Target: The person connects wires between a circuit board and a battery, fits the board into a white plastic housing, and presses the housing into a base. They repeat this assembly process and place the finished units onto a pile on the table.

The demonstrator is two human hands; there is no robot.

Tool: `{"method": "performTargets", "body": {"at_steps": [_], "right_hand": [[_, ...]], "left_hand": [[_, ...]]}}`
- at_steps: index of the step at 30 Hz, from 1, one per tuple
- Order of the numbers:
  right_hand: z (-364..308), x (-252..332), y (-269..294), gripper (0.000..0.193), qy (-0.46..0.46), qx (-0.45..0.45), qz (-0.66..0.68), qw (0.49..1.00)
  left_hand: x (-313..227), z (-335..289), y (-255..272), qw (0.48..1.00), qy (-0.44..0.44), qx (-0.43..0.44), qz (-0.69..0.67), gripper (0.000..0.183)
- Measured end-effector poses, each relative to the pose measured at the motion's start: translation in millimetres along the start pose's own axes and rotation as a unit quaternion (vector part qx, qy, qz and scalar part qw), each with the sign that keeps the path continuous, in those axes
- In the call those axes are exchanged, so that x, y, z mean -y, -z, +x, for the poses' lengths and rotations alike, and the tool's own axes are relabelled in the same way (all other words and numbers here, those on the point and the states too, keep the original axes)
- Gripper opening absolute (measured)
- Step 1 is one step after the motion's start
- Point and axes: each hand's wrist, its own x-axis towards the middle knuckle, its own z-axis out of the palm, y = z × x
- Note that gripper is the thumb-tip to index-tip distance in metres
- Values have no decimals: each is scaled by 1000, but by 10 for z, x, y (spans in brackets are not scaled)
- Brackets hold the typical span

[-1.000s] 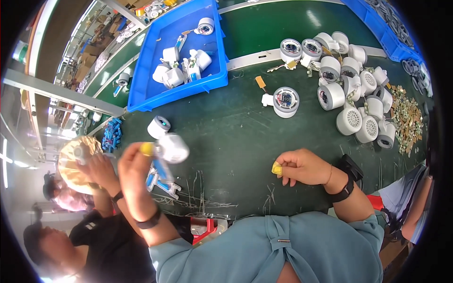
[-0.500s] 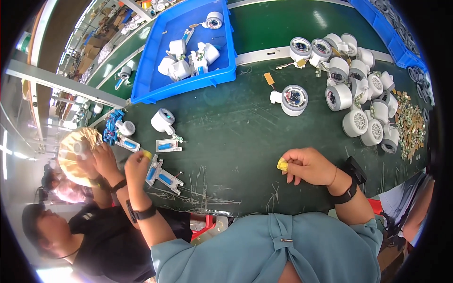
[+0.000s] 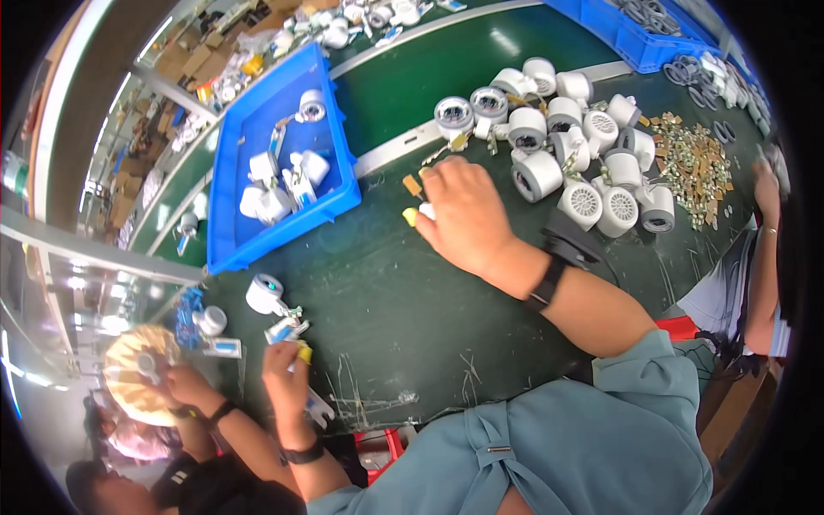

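My right hand [image 3: 468, 219] reaches over the bench with its fingers curled round a white round-headed unit. Only a bit of its white stem [image 3: 427, 209] and an orange tab [image 3: 412, 185] show; the palm hides the rest. A yellow cover sits on the thumb tip. At the lower left my left hand [image 3: 287, 378] is closed, yellow at a fingertip; what it holds, if anything, is hidden. Right beyond its fingers lies a white bracket with a blue strip [image 3: 286, 330], below another round-headed unit [image 3: 266, 293]. A second white bracket [image 3: 321, 409] shows partly behind that hand.
A blue tray [image 3: 348, 196] with several white units stands at the far left. Many white round heads [image 3: 601, 129] and a heap of small circuit boards [image 3: 691, 172] lie right. A co-worker's hand [image 3: 189, 384] is near a pleated cream disc [image 3: 137, 373]; another person's hand [image 3: 766, 184] shows far right.
My right hand has moved forward and left onto the round-headed unit, covering it. The view has turned, shifting the bench. My left hand stays near the brackets, still closed.
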Motion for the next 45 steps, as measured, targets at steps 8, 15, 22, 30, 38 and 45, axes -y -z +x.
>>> {"method": "performTargets", "body": {"at_steps": [8,15,22,30,38,45], "right_hand": [[19,7,-533,16,99,270,-101,953],[-251,87,432,20,142,145,158,966],[-773,-311,1065,23,-176,127,182,959],[-872,-425,1384,12,-222,304,141,915],[-943,-99,925,24,-346,521,471,621],[-892,-16,324,26,-411,423,551,591]], "left_hand": [[-932,151,-529,986,-134,55,-79,18],[-1193,148,-629,983,-131,73,-110,17],[-1339,202,-612,978,-134,108,-116,22],[-1224,290,-414,986,-93,105,-89,31],[-1512,403,-657,976,-194,96,-16,31],[-1593,376,-827,975,-219,28,36,20]]}}
